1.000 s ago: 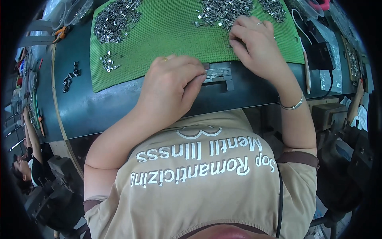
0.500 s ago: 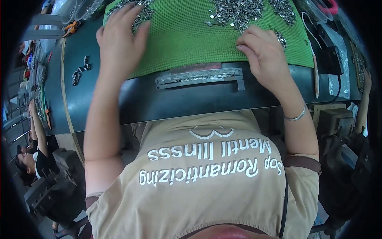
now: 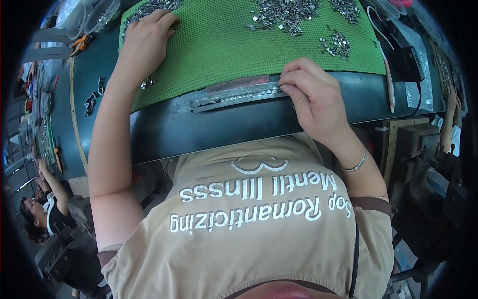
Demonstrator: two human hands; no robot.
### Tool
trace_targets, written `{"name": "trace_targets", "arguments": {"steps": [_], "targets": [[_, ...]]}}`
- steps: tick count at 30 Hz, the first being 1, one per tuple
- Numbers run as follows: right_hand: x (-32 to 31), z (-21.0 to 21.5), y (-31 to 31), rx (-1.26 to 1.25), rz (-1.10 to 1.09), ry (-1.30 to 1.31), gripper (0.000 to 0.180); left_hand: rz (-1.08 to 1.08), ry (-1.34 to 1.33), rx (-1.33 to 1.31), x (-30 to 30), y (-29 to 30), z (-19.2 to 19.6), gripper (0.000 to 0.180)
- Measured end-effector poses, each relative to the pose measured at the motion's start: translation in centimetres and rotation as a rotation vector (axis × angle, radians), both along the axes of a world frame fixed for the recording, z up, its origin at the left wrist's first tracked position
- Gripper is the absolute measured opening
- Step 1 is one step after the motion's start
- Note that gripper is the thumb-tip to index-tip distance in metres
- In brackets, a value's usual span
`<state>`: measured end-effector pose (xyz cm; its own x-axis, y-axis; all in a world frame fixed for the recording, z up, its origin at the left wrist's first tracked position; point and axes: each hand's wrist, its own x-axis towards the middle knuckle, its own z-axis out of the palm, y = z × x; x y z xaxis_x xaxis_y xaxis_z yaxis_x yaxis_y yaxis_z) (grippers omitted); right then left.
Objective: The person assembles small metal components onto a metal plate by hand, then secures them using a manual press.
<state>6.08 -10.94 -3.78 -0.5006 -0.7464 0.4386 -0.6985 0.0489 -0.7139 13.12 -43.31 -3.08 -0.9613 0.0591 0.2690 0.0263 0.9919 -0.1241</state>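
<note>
Head view shows us bent over a dark counter (image 3: 239, 124) with a green textured mat (image 3: 224, 50) across its far half. Our left hand (image 3: 144, 42) lies at ten o'clock, fingers curled down into a heap of small metal parts (image 3: 144, 10) at the mat's far-left corner; its grip looks loosely closed over a few pieces, though we cannot tell what it holds. Our right hand (image 3: 313, 99) sits at two o'clock, its fingertips pinched on the right end of a long metal strip fixture (image 3: 234, 95) that lies along the mat's near edge, likely steadying it so that it stays put. More loose metal parts (image 3: 286, 12) lie scattered at twelve o'clock, within easy reach. A black cabled device (image 3: 406, 62) rests at the counter's right end.

Half a second ago our right hand lay flat on the mat near the scattered parts; now it has come down to the fixture. Our left hand remains at the far-left heap. A second ago both hands were differently placed, the left over the fixture.
</note>
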Motion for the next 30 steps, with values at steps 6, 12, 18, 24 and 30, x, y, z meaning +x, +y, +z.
{"name": "trace_targets", "arguments": {"steps": [6,12,18,24,30], "targets": [[0.2,0.1,-0.3,0.072,-0.006,0.111,0.009,-0.090,-0.102,0.269,-1.3,-1.4,1.1,0.016],[0.2,0.6,-0.2,0.034,0.033,0.232,0.009,-0.151,-0.055,0.349,-0.4,0.8,1.6,0.014],[0.6,1.2,-0.5,0.093,0.002,0.235,0.010,-0.265,-0.014,0.436,1.6,5.5,1.0,0.011],[1.2,2.3,-0.9,0.319,0.020,0.855,0.010,-0.172,0.180,0.460,3.3,5.5,0.4,0.008],[0.4,3.6,-0.3,0.376,0.027,0.583,0.008,-0.142,0.169,0.351,5.3,5.4,0.0,0.012]]}}
